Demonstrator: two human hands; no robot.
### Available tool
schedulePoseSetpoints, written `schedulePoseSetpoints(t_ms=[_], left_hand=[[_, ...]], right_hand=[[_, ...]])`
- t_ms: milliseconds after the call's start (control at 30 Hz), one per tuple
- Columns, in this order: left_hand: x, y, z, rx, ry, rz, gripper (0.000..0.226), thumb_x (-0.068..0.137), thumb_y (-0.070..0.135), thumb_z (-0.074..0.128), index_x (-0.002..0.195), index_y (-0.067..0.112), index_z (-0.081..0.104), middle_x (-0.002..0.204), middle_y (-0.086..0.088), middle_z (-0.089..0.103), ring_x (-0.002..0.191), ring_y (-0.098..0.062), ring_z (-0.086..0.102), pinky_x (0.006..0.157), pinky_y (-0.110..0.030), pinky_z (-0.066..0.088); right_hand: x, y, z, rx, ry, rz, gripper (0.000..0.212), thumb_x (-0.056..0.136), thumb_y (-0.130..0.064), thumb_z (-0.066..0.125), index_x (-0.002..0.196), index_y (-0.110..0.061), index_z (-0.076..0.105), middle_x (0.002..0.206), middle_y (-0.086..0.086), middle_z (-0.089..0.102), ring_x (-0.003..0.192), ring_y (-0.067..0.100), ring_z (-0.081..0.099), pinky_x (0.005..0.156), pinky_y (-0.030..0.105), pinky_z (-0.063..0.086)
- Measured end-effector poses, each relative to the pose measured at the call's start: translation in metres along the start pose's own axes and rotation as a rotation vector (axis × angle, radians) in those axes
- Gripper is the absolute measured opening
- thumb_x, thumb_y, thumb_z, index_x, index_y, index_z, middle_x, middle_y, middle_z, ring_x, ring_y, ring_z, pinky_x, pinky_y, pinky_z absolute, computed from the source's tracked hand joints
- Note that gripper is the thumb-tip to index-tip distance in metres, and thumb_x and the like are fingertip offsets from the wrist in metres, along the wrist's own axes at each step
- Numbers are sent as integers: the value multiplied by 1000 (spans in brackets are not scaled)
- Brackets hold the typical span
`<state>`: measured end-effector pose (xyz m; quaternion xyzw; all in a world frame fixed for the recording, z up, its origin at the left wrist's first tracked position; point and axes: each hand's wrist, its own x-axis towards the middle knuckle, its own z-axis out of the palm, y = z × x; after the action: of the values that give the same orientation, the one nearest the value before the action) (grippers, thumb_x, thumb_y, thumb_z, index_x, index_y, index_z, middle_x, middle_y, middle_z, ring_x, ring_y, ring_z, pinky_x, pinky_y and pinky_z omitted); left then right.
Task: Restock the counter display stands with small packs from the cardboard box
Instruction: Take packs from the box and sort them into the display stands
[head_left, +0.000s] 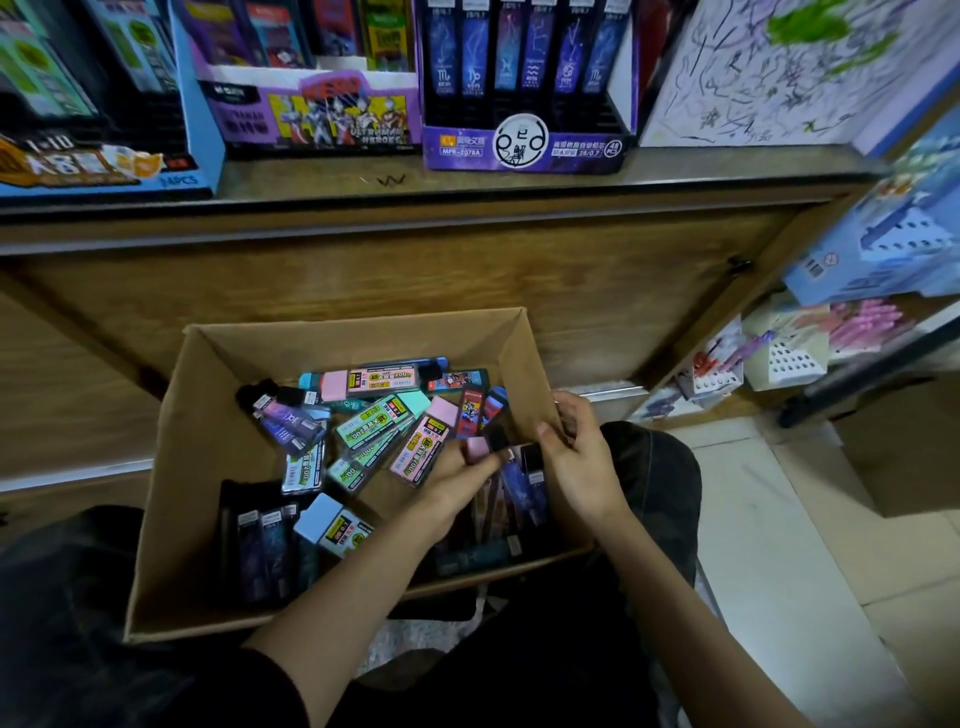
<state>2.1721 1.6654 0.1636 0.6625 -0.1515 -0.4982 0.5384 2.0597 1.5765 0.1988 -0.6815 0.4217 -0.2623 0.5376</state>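
Though likely light and stiff, treat the small pack (477, 448), pinched by its pink cap in the fingertips of the left hand (460, 480) inside the cardboard box (208, 467), as slippery and grip 2 flat faces; curled fingers of the right hand (576, 454) just beside, hold unclear.

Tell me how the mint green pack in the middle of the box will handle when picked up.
Probably stiff: the mint green pack looks like a flat hard case. Likely light, being slim. Its glossy face may slip, and it lies loosely on other packs.
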Motion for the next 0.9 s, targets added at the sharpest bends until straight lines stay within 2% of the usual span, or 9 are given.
schedulePoseSetpoints(t_ms=[67, 167, 267, 333, 433, 500, 567, 733, 900], left_hand=[[3, 3, -10, 16, 58, -9, 14, 86, 12, 65, 101, 11, 64, 95, -4, 69, 90, -16, 62, 78, -22, 49], [5, 6, -24, 4, 86, -33, 27, 88, 11, 63, 113, 3, 60, 108, -11, 68, 99, -23, 63, 88, -30, 48], [2, 11, -36, -60, 39, 3, 27, 88, 7, 62, 114, 1, 60, 104, -13, 70, 97, -27, 65, 91, -36, 50], [-3, 21, -41, -152, 9, 23, 21, 86, 9, 64, 107, 7, 63, 89, -5, 72, 83, -20, 67, 79, -32, 54], [-9, 42, -44, -260, -9, 25, 13, 83, 15, 67, 96, 17, 63, 86, -6, 71, 77, -19, 66, 74, -32, 53], [-15, 60, -46, -331, -15, 45, 13, 83, 15, 67, 95, 18, 62, 84, -8, 69, 69, -18, 67, 64, -28, 55], [-22, 80, -48, -311, -25, 84, 14, 84, 15, 67, 97, 16, 61, 81, -8, 68, 66, -17, 66, 58, -25, 54], [-38, 127, -57, -289, -54, 186, 15, 87, 17, 61, 101, 11, 59, 78, -5, 68, 63, -13, 66, 56, -24, 54], [-52, 172, -68, -308, -31, 258, 12, 94, 21, 52, 100, 13, 59, 70, -1, 68, 58, -10, 64, 53, -21, 52]], right_hand=[[0, -3, 0, -137, 24, 0, 32, 90, -5, 55, 119, -18, 50, 121, 5, 54, 112, 15, 53, 99, 26, 41], [-4, -10, -2, -391, 87, -80, 35, 90, -9, 55, 124, -14, 50, 127, 7, 47, 119, 18, 42, 97, 17, 28], [-12, -23, 0, -468, 139, -202, 32, 90, -7, 54, 122, -10, 51, 125, 7, 47, 118, 16, 42, 99, 20, 30], [-15, -34, 8, -381, 116, -213, 27, 91, -7, 53, 117, -12, 54, 116, 1, 52, 105, 5, 50, 93, 18, 39], [-13, -52, 30, -78, -39, -40, 19, 92, -11, 56, 111, -14, 56, 95, -12, 59, 79, -7, 58, 69, 7, 45], [-8, -63, 43, 1, -89, 23, 13, 90, -11, 59, 103, -11, 60, 88, -10, 61, 79, -3, 58, 72, 10, 46], [-3, -76, 49, 59, -110, 31, 10, 89, -4, 59, 98, -7, 63, 86, -4, 63, 81, 7, 59, 79, 22, 49], [11, -118, 42, 83, -187, 25, 16, 88, 0, 58, 102, -5, 64, 102, 13, 67, 100, 27, 62, 89, 38, 50], [24, -167, 28, 100, -235, -69, 16, 89, 0, 57, 98, -9, 66, 97, 7, 67, 94, 22, 63, 80, 34, 53]])
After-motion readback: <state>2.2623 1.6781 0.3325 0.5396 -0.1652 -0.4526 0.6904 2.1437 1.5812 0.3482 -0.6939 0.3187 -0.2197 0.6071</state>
